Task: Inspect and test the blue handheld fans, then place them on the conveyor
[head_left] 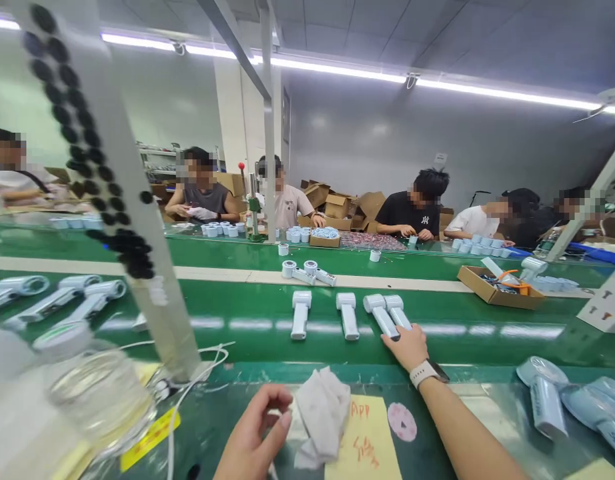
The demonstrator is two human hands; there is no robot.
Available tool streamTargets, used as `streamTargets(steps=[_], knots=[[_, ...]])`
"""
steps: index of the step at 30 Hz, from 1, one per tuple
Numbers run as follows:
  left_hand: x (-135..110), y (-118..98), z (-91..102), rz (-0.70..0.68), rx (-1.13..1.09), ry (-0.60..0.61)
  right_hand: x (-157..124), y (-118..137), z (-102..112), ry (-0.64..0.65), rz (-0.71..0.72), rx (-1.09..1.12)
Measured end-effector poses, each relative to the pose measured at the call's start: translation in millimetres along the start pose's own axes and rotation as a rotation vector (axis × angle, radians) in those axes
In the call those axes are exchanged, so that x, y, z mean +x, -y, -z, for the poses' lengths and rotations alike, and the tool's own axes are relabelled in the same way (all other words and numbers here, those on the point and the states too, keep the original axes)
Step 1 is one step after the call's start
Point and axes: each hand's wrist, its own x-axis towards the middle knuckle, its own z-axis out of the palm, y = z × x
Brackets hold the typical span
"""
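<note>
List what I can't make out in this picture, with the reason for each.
All in the head view:
Lower end of the pale blue device at the right hand: hidden by that hand, so its grip is unclear.
Left hand: wrist cut off by the bottom edge.
White box: cut off by the right edge.
Dark parts: too small to identify.

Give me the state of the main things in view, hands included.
Paired units: lying side by side on the green belt
Right hand: at the paired units' handles, hold unclear
Left hand: partly curled, nothing visibly held
Two single units: lying apart
Yellow note: flat, written on
White cloth: crumpled, partly over the note
Cardboard box on right: open, holding parts
Ceiling lights: lit
</note>
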Motion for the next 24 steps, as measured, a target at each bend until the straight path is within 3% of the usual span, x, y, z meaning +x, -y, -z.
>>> streamTargets(steps=[5,9,11,13,15,19,21,24], knots=[[-0.9,10.3,0.9,0.058,-0.099,0.077,-57.4,28.1,24.1,-0.027,0.089,0.153],[-3.6,11.7,-5.1,0.187,-0.521,0.208,-139.6,67.1,13.9,-0.014,0.372,0.335],[-2.0,6.7,-4.6,0.205,-0.764,0.153,-181.2,88.2,7.2,0.023,0.552,0.403],[2.6,1.0,-0.2,0.258,-0.902,0.026,-207.6,105.2,7.1,0.105,0.673,0.420],[8.4,-3.3,6.5,0.357,-0.924,-0.069,-212.5,115.2,13.3,0.201,0.729,0.460],[15.0,-5.2,16.8,0.467,-0.907,-0.025,-188.9,119.7,19.6,0.299,0.664,0.547],[15.5,-4.7,18.8,0.399,-0.897,-0.075,-187.9,121.4,12.5,0.320,0.639,0.529],[16.4,-5.9,21.0,0.242,-0.866,-0.168,-209.7,128.2,0.8,0.340,0.697,0.439]])
